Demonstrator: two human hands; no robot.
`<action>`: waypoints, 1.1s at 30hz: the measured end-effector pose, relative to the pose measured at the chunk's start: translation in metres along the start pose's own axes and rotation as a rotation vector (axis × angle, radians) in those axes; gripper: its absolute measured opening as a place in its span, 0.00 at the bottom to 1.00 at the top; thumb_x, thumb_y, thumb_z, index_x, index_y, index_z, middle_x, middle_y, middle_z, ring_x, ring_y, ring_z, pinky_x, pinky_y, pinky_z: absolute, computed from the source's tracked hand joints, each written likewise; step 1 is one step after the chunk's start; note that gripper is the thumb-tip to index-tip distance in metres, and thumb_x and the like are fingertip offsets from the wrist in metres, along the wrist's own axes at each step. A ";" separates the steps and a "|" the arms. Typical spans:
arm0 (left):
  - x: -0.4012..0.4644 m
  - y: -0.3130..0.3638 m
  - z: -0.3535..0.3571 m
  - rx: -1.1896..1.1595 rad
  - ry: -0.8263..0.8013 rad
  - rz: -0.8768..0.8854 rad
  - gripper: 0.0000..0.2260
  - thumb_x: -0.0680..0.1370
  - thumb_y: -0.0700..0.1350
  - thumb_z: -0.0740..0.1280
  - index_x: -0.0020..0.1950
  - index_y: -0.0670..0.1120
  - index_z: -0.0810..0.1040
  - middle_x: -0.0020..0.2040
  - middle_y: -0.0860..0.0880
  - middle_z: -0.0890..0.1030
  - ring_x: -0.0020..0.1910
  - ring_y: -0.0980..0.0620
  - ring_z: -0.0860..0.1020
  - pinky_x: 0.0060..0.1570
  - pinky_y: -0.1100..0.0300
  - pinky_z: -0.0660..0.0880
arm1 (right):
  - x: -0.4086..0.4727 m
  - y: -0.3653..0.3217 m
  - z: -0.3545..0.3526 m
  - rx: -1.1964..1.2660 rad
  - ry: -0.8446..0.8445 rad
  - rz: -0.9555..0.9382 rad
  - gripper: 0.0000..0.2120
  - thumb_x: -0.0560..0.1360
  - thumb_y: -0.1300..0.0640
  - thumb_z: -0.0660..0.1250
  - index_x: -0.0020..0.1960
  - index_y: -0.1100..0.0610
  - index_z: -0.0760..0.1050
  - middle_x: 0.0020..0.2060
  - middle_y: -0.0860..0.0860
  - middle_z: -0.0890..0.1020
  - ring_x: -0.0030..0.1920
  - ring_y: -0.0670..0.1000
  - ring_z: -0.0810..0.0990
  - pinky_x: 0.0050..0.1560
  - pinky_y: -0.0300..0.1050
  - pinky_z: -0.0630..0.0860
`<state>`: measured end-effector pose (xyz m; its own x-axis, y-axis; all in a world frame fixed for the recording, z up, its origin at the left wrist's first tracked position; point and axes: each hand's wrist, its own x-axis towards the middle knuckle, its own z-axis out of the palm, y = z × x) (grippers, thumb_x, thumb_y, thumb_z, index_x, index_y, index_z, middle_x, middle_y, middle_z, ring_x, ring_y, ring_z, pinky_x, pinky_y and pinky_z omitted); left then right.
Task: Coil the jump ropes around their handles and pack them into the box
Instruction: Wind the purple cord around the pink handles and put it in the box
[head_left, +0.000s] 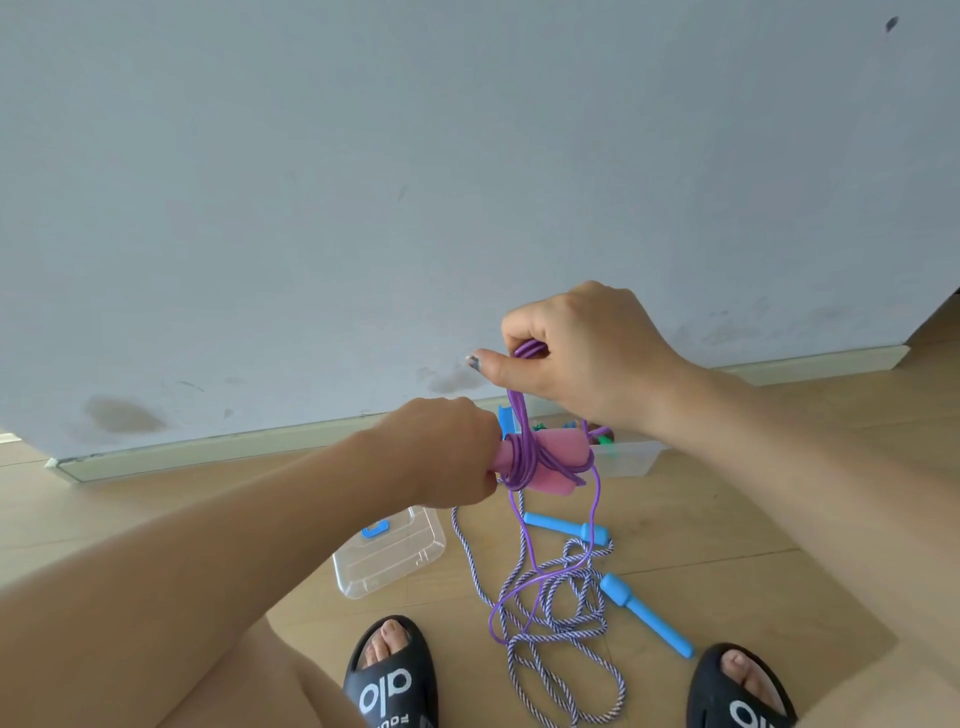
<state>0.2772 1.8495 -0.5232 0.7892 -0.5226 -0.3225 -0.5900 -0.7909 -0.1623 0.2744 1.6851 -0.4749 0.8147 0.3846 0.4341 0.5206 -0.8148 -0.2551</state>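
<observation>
A home room: wooden floor (727, 519), scuffed painted wall (363, 182), slippers (392, 675).

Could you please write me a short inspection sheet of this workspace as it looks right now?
Surface: wooden floor, bare where visible.
Job's things: pink handles held together, purple rope partly wound round them, the rest trailing to the floor; striped rope with blue handles lying loose on the floor; clear box near the wall, partly hidden, contents unclear.
Clutter: clear lid with a blue latch on the floor.
Hands: left hand grips the pink handles; right hand pinches a loop of purple rope above them.
Cables: nothing seen.
Surroundings: scuffed grey wall, skirting board, two feet in black sandals.
</observation>
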 end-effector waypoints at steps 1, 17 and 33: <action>0.000 0.000 -0.001 0.004 -0.017 0.004 0.08 0.76 0.51 0.62 0.44 0.46 0.74 0.34 0.50 0.71 0.30 0.50 0.70 0.32 0.58 0.66 | 0.001 -0.001 0.001 -0.015 -0.001 -0.009 0.27 0.75 0.39 0.66 0.27 0.53 0.61 0.20 0.50 0.64 0.26 0.48 0.64 0.30 0.42 0.59; -0.029 0.001 -0.020 -0.218 0.189 0.111 0.09 0.75 0.52 0.64 0.37 0.52 0.68 0.29 0.51 0.69 0.33 0.46 0.71 0.34 0.58 0.67 | -0.014 0.038 0.064 0.487 -0.539 0.467 0.26 0.79 0.44 0.65 0.27 0.51 0.59 0.24 0.49 0.61 0.30 0.50 0.62 0.32 0.45 0.62; 0.006 -0.046 0.012 -0.519 0.151 -0.373 0.09 0.71 0.49 0.68 0.37 0.46 0.73 0.34 0.49 0.75 0.33 0.48 0.74 0.29 0.61 0.68 | -0.068 -0.040 0.051 0.072 -0.535 0.296 0.20 0.82 0.46 0.53 0.34 0.53 0.60 0.28 0.49 0.66 0.32 0.53 0.67 0.31 0.48 0.61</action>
<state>0.3074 1.8868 -0.5291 0.9626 -0.1925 -0.1907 -0.1432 -0.9588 0.2454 0.2109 1.7136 -0.5380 0.9327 0.3264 -0.1531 0.2538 -0.8960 -0.3644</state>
